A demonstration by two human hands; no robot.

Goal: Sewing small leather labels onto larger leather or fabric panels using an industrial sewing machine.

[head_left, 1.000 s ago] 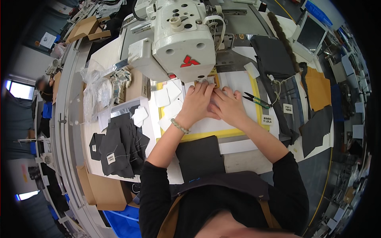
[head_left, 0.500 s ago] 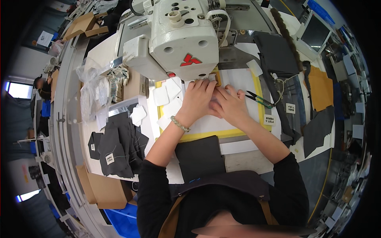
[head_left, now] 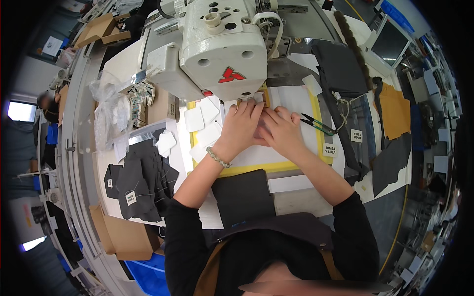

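My left hand (head_left: 240,127), with a beaded bracelet on its wrist, reaches below the front of a white sewing machine head (head_left: 224,74). Its fingers bend forward, their tips close to the yellow-brown piece under the machine. Right beside it is my right hand (head_left: 281,130), fingers curled and thumb side turned toward the left hand. Whatever the two hands pinch or press between them is hidden by the fingers. Both rest over a white sheet with a yellow taped border (head_left: 276,166). Several white square pieces (head_left: 194,119) lie left of my left hand.
Green-handled snips (head_left: 321,126) lie to the right near a printed label (head_left: 330,149). Dark fabric pieces are piled at left (head_left: 143,185) and lie in front (head_left: 244,197). A bundle of labels (head_left: 141,101), a clear plastic bag (head_left: 109,116) and a monitor (head_left: 389,45) surround the work area.
The whole view has shifted slightly, so things sit a little further left. My right hand's fingers have drawn a little closer to my left hand; both stay below the machine head.
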